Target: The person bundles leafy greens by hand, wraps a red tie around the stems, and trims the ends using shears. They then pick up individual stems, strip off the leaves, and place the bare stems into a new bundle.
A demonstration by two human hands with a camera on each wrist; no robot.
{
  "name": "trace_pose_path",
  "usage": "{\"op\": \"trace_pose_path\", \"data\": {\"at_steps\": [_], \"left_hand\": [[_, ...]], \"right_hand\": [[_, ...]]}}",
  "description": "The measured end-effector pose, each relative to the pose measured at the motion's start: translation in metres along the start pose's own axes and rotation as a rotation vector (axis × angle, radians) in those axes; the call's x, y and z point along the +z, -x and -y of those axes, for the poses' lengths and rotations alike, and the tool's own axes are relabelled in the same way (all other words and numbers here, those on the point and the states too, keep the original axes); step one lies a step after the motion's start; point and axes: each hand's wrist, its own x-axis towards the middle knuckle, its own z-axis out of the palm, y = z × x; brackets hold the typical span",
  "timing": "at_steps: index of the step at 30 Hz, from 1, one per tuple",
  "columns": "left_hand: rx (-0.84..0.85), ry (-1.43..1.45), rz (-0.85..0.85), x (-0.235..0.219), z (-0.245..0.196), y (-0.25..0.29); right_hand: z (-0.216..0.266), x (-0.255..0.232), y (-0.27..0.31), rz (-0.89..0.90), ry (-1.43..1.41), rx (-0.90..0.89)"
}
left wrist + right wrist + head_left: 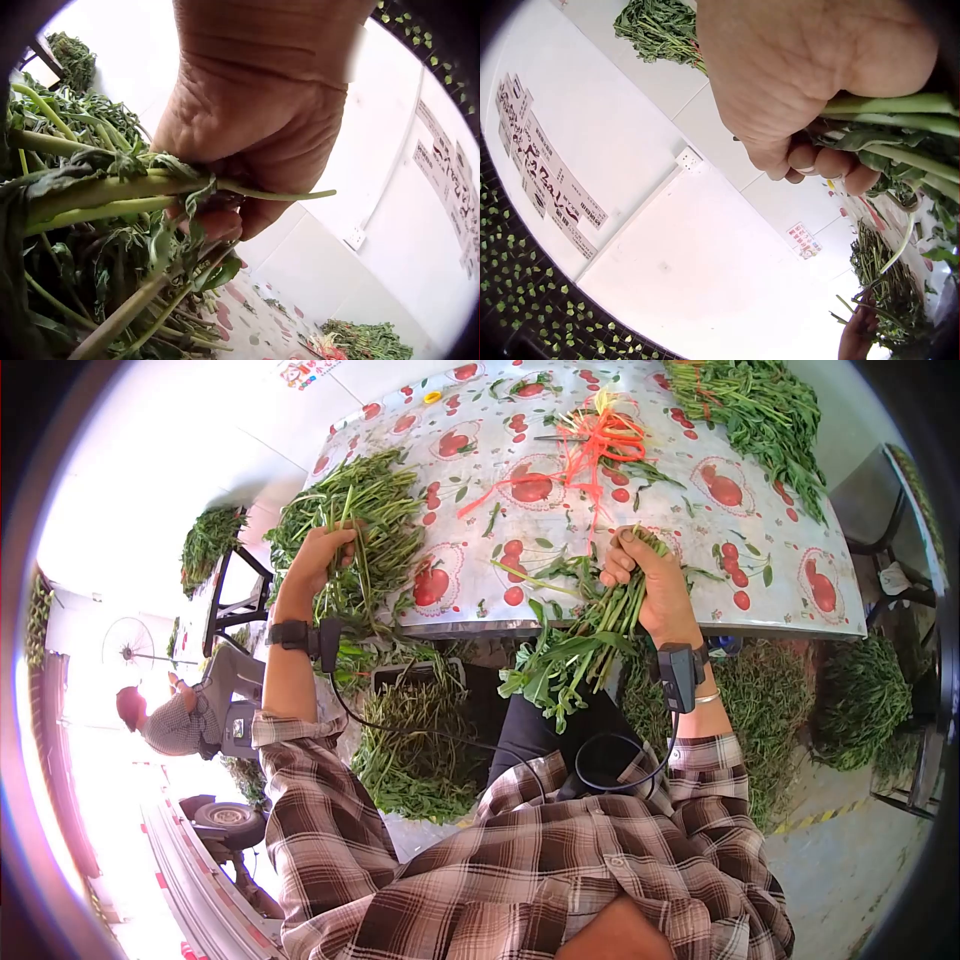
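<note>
My right hand (655,585) grips a bunch of leafy green stems (585,650) near their cut ends, its leaves hanging over the table's front edge. In the right wrist view the fingers curl under the stems (900,120). My left hand (325,555) is at the heap of long-stemmed greens (380,510) on the table's left side. Seen from the left wrist, its thumb and fingers (217,225) close around a few stems (112,191), some limp leaves hanging across them. The fingers' far side is hidden.
Red plastic ties (610,435) and scissors (560,438) lie mid-table on the cherry-print cloth (720,485). A yellow ring (432,397) is farther back. Tied greens (755,420) sit at the back right. Below are a crate (420,672) and floor heaps of greens (765,710). Another person (185,715) sits left.
</note>
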Motion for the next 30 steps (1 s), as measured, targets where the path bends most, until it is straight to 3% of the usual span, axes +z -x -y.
{"op": "trace_pose_path", "data": {"at_steps": [20,22,30], "left_hand": [[0.079,-0.049,-0.028,0.012,0.011,-0.004],[0.050,-0.077,-0.122,0.014,0.013,-0.005],[0.083,-0.145,-0.216,0.018,0.014,-0.008]], "right_hand": [[0.000,0.002,0.001,-0.018,0.019,-0.011],[-0.001,0.000,0.000,-0.010,0.009,-0.011],[0.000,0.003,0.001,-0.026,0.012,-0.009]]}}
